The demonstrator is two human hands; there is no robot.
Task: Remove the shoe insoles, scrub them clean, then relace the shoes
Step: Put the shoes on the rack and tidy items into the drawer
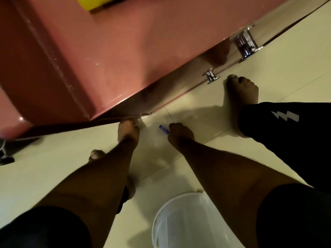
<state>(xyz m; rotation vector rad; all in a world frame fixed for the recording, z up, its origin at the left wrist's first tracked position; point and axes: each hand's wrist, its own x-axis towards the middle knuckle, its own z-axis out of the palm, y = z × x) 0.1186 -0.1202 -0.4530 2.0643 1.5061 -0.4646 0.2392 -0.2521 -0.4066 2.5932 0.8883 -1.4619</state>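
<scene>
My right hand (pixel 180 134) is down at the floor and pinches a small blue stick-like object (pixel 164 129), possibly a brush handle, whose end pokes out to the left. My left hand (pixel 128 130) reaches to the bottom corner of the pink furniture (pixel 107 56). Its fingertips are at the dark gap under the edge and are blurred. At the far left edge lies a dark shoe (pixel 6 152) with pale laces, partly cut off. No insole can be seen.
A white plastic bucket (pixel 188 221) stands on the pale tiled floor (pixel 44 176) between my arms. My bare feet (pixel 241 92) are planted either side. Chrome legs (pixel 246 44) hold up the furniture. Something yellow (pixel 95 2) lies on top of it.
</scene>
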